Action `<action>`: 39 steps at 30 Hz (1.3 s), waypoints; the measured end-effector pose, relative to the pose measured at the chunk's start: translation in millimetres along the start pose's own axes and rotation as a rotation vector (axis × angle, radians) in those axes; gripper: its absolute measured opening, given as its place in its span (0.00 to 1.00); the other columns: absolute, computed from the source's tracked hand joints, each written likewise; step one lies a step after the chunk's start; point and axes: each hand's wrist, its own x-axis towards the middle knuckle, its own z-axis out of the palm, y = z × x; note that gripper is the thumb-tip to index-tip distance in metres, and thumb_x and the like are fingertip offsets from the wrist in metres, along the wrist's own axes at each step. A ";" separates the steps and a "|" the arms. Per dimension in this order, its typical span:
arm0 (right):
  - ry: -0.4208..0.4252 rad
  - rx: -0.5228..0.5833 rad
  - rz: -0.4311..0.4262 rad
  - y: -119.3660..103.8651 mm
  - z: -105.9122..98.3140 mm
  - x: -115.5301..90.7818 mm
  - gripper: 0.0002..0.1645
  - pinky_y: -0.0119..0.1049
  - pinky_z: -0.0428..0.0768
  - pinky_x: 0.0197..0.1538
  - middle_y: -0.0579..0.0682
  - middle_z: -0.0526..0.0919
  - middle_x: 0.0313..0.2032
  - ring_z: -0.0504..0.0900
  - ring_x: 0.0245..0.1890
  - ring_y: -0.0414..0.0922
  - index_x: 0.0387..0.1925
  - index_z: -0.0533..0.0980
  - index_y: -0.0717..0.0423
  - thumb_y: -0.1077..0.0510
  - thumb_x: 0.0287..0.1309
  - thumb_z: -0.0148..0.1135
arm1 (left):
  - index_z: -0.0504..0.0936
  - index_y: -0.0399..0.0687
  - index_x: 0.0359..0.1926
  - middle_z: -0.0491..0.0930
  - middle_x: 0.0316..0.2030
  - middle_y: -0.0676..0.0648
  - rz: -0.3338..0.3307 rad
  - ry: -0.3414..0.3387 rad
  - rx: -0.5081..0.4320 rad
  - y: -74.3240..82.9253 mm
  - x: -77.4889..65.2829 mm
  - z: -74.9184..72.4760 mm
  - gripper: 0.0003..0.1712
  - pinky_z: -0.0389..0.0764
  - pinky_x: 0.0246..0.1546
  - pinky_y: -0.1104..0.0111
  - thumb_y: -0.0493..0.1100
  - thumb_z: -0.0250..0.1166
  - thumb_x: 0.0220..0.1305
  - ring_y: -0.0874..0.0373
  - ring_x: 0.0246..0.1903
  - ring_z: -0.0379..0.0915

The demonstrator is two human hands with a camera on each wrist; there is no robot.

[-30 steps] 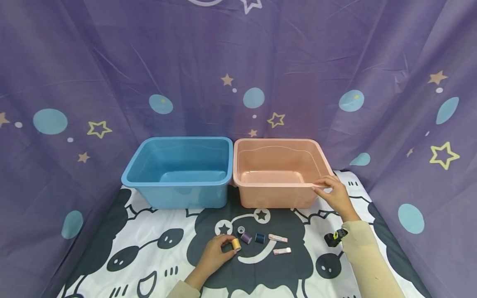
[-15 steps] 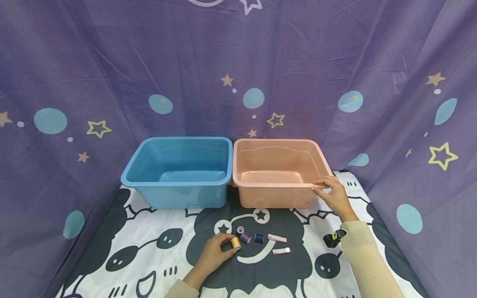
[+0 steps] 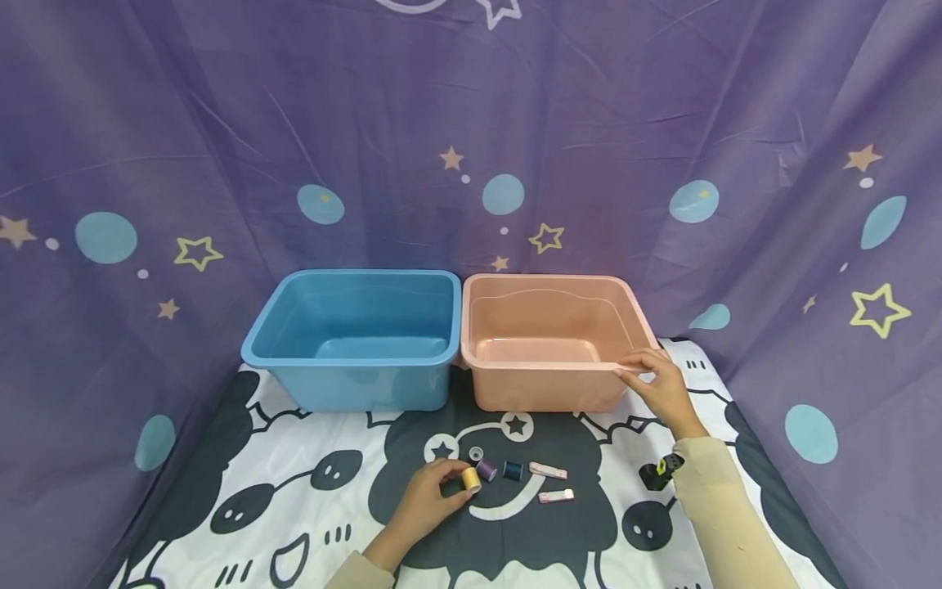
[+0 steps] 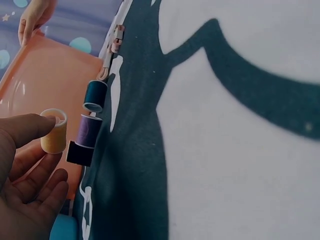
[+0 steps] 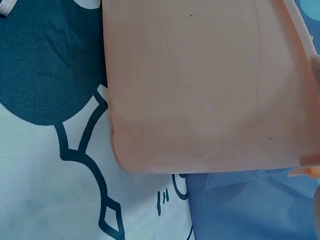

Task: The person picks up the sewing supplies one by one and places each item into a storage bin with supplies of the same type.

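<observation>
A spool of yellow thread [image 3: 472, 479] is pinched between the thumb and fingers of my left hand [image 3: 430, 499]; in the left wrist view the thumb lies over the top of the yellow spool [image 4: 54, 137]. Just beyond it are a spool of purple thread [image 3: 486, 469] and a small pale-ringed bobbin [image 3: 476, 453]. A dark blue thread spool [image 3: 513, 470] lies to their right. My right hand [image 3: 661, 391] grips the front right rim of the pink tub [image 3: 548, 388], thumb outside. The right wrist view shows mostly the tub's wall [image 5: 200, 90].
A blue tub [image 3: 368, 386] stands left of the pink one, their rims close together. Two small pale pink-and-white strips [image 3: 557, 496] lie right of the spools. The printed cloth [image 3: 412, 564] covers the table, and a purple curtain [image 3: 397, 123] hangs behind.
My left hand has shifted the yellow spool slightly to the right, nearer the purple one. My right hand stays on the pink tub's rim.
</observation>
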 end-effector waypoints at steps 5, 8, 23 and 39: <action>0.007 -0.004 -0.012 2.4 1.0 -0.7 0.11 0.27 0.65 0.45 0.55 0.83 0.34 0.69 0.41 0.32 0.33 0.82 0.65 0.69 0.44 0.71 | 0.82 0.50 0.42 0.80 0.35 0.57 0.001 -0.016 -0.008 3.3 1.8 -1.6 0.17 0.79 0.41 0.65 0.48 0.72 0.51 0.57 0.38 0.78; 0.013 0.003 -0.019 3.2 1.6 -0.8 0.11 0.26 0.65 0.46 0.56 0.83 0.34 0.69 0.41 0.32 0.33 0.82 0.66 0.70 0.43 0.71 | 0.82 0.49 0.43 0.80 0.36 0.56 0.000 -0.026 -0.015 5.0 3.7 -2.7 0.18 0.80 0.42 0.65 0.48 0.72 0.51 0.57 0.38 0.78; 0.028 0.022 -0.026 3.2 2.1 -2.0 0.11 0.25 0.65 0.47 0.55 0.83 0.33 0.70 0.42 0.32 0.33 0.82 0.65 0.70 0.43 0.71 | 0.82 0.48 0.42 0.81 0.37 0.53 0.020 -0.015 -0.012 13.0 8.4 -8.0 0.18 0.80 0.42 0.64 0.45 0.73 0.50 0.55 0.40 0.79; 0.034 0.000 -0.026 0.8 1.9 -1.4 0.10 0.26 0.65 0.46 0.55 0.83 0.33 0.70 0.41 0.33 0.32 0.82 0.64 0.70 0.43 0.71 | 0.82 0.44 0.46 0.82 0.38 0.52 0.020 -0.022 -0.017 25.2 15.7 -14.3 0.20 0.80 0.44 0.61 0.46 0.72 0.51 0.53 0.41 0.78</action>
